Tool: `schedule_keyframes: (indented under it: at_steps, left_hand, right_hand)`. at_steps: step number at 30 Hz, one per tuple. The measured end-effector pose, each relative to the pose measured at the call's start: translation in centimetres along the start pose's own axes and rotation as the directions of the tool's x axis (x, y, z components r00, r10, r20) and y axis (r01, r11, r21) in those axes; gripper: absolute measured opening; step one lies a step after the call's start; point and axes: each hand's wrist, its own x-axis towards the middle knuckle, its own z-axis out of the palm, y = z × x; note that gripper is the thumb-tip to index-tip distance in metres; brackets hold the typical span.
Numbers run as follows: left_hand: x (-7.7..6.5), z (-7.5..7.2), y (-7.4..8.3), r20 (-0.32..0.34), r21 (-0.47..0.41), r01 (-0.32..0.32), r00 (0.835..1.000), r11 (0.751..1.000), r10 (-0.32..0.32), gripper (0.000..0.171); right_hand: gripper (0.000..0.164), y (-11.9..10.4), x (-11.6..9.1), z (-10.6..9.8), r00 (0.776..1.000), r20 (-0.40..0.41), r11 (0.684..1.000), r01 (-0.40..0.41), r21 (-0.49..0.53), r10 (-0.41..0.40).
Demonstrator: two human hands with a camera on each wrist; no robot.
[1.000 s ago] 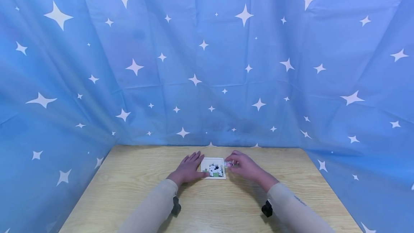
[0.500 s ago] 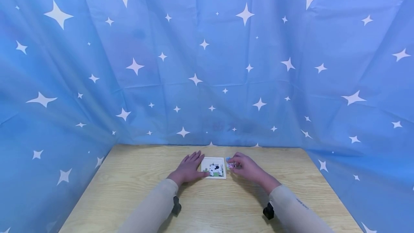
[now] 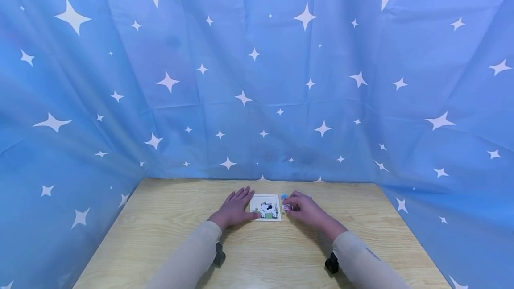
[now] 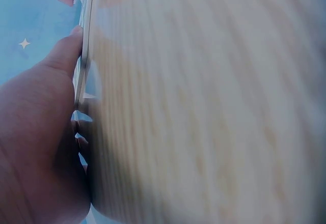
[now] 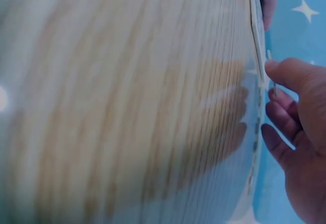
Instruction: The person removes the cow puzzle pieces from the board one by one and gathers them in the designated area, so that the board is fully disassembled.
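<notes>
A small white puzzle board with a black-and-white cow picture lies flat toward the back of the table. My left hand rests at its left side, fingers spread and thumb lying on the lower left edge. Just right of the board, my right hand pinches a small pink-and-green puzzle piece between thumb and fingers. In the right wrist view the piece shows only as a thin edge at the thumb tip. A blue puzzle piece sits beside it, partly covered by the fingers.
The wooden table runs back to a blue curtain printed with white stars, which also hangs along both sides. Black wrist cameras sit under both sleeves.
My right hand has shifted slightly right, away from the board, with the pink-and-green puzzle piece. The blue puzzle piece has come into sight. My left hand stays on the board.
</notes>
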Motion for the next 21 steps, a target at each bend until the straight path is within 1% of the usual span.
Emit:
schedule_keyframes:
  at_steps: [3, 6, 8, 9, 13, 18, 21]
  left_hand:
    - [0.18, 0.30, -0.28, 0.002, -0.002, 0.008, 1.000, 1.000, -0.008, 0.101]
    - [0.72, 1.17, -1.14, -0.012, 0.022, 0.002, 1.000, 1.000, -0.002, 0.105]
    - [0.66, 0.97, -0.94, -0.004, 0.009, 0.010, 1.000, 1.000, -0.009, 0.105]
    - [0.71, 1.09, -1.07, -0.006, 0.015, 0.009, 1.000, 1.000, -0.009, 0.106]
    - [0.41, 0.46, -0.51, 0.009, -0.013, 0.011, 1.000, 1.000, -0.011, 0.102]
    - [0.50, 0.75, -0.77, 0.001, 0.008, 0.002, 1.000, 1.000, -0.002, 0.102]
    - [0.40, 0.77, -0.78, -0.009, 0.003, -0.007, 1.000, 1.000, 0.007, 0.101]
  right_hand:
    - [0.029, 0.00, 0.10, -0.01, 1.000, 0.000, 1.000, -0.009, 0.007, 0.009]
    - [0.028, 0.13, 0.22, 0.04, 1.000, -0.001, 1.000, -0.013, 0.005, 0.013]
    - [0.028, 0.28, 0.30, 0.15, 1.000, 0.001, 1.000, -0.017, -0.005, 0.017]
    - [0.028, 0.35, 0.34, 0.21, 1.000, 0.002, 1.000, -0.019, -0.012, 0.019]
    - [0.027, 0.46, 0.46, 0.39, 1.000, 0.009, 0.999, -0.017, -0.035, 0.017]
    - [0.025, 0.33, 0.50, 0.33, 1.000, 0.016, 0.999, -0.014, -0.039, 0.015]
    - [0.025, 0.25, 0.49, 0.26, 0.999, 0.024, 0.999, -0.021, -0.031, 0.021]
